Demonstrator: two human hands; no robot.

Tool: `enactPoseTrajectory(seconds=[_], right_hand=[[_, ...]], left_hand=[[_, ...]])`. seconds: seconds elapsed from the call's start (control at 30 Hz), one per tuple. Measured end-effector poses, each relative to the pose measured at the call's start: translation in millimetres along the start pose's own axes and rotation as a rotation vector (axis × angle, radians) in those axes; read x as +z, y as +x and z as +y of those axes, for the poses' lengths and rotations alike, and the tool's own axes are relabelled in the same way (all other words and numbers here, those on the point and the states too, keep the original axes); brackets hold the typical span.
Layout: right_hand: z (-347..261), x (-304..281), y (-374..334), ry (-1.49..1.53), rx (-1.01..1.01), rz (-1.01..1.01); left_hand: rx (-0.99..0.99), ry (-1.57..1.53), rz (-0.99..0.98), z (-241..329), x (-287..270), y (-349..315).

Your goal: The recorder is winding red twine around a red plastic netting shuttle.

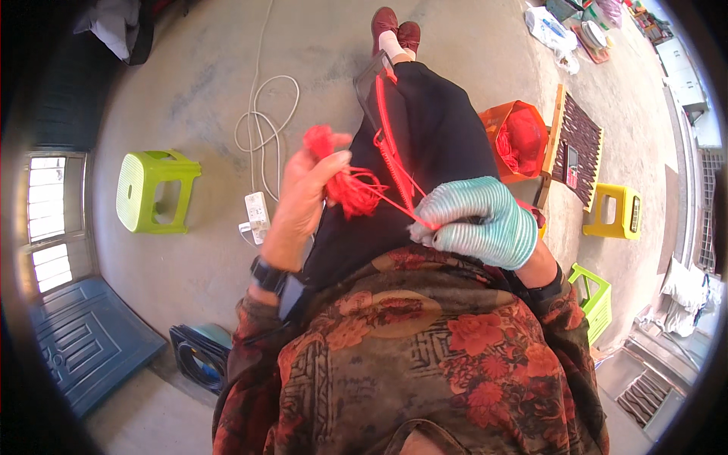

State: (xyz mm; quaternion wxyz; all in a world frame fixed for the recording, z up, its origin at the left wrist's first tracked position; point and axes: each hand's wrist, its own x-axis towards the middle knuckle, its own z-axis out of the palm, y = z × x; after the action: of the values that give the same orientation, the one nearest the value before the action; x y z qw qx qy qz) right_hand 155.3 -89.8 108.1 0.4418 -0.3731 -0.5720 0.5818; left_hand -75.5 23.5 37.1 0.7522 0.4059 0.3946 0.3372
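Note:
My bare left hand (307,182) is closed round a bundle of red cord (356,194), which bulges out above and below the thumb. From the bundle a strand runs right to my right hand (478,221), in a striped pale-green glove, its thumb and fingers pinched on the cord. A red braided strip (390,144) lies along my dark trousers, stretching from near my knees back toward the right hand. Its far end rests by a dark flat piece (367,87) whose kind I cannot make out. The exact pinch point is partly hidden by the gloved fingers.
An orange bag of red material (516,140) stands to my right, beside a wooden frame with dark slats (572,152). Green stool (159,191) at left, yellow stool (613,211) at right. A white cable (262,125) and power strip (257,216) lie on the floor.

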Motion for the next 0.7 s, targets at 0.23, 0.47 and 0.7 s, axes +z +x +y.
enactPoseTrajectory(seconds=[0.23, 0.47, 0.7], right_hand=[[12, -11, -4, 0.231, -0.005, 0.016], [-8, 8, -12, 0.277, 0.192, 0.135], [-62, -25, 21, -0.225, 0.15, 0.399]], left_hand=[[0.092, 0.047, -0.036, -24, 35, 25], [0.076, 0.137, 0.007, -30, 34, 26], [0.207, -0.425, 0.031, 33, 9, 2]])
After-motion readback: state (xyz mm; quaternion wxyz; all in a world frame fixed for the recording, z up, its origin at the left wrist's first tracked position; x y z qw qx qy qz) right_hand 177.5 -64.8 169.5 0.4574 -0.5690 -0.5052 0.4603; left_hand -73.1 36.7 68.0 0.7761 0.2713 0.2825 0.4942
